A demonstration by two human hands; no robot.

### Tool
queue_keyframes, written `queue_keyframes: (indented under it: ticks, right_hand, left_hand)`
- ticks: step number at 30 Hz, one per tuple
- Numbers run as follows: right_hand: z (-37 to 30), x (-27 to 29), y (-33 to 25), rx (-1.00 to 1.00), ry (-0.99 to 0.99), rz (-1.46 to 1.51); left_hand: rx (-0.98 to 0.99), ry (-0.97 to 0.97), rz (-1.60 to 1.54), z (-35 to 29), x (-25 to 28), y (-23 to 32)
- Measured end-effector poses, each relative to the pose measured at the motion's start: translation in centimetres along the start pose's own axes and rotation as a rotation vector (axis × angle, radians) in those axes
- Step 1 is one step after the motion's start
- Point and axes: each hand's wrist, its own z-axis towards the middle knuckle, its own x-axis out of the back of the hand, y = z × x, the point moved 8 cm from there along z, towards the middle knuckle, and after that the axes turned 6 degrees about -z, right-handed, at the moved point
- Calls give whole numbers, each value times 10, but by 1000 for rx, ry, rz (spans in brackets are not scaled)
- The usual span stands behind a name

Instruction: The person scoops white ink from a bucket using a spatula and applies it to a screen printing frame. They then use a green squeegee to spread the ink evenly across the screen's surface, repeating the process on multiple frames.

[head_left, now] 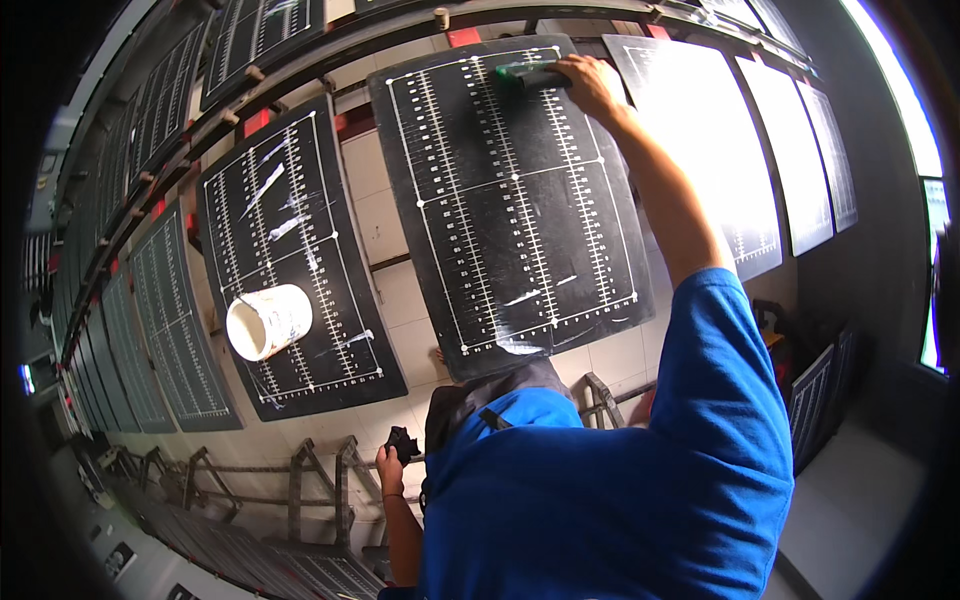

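Across the upper middle of the frame, a right hand (592,82) is curled around 1 dark tool (540,78) with a green tint at its far end. The tool is over the top part of 1 large, dark board (548,225); I cannot tell whether the 2 touch. That board fills the centre of the frame, flat and matte with rounded corners, its surface ruled in white: 3 ticked scales run lengthwise and 1 plain line crosses them. Pale, filmy smears streak its lower end.

Toward the lower left of centre, the left hand (391,468) is closed on 1 crumpled black bundle (403,443), soft like cloth.

Left of centre, 1 similar ruled board (350,275) carries ragged whitish scuffs and 1 round, off-white bucket (288,312), its open mouth toward the lower left. At the upper right, 3 boards (690,130) stand in a row, the nearest bleached by glare. More boards recede at the far left, too bent by the lens to count. Between the boards shows pale, smooth tile (378,235). From the lower right, 1 blue fabric sleeve (720,360) covers the upper part of the right arm.
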Motion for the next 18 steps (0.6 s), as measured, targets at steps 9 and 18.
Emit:
queue_keyframes:
  ticks: [9, 18]
  right_hand:
    - [-233, 91, -65, -201, -15, 45]
    - [-335, 138, -192, -856, -111, -152]
  left_hand:
    - [-51, -242, 154, 120, -12, 3]
    - [-118, -469, 374, 120, -48, 122]
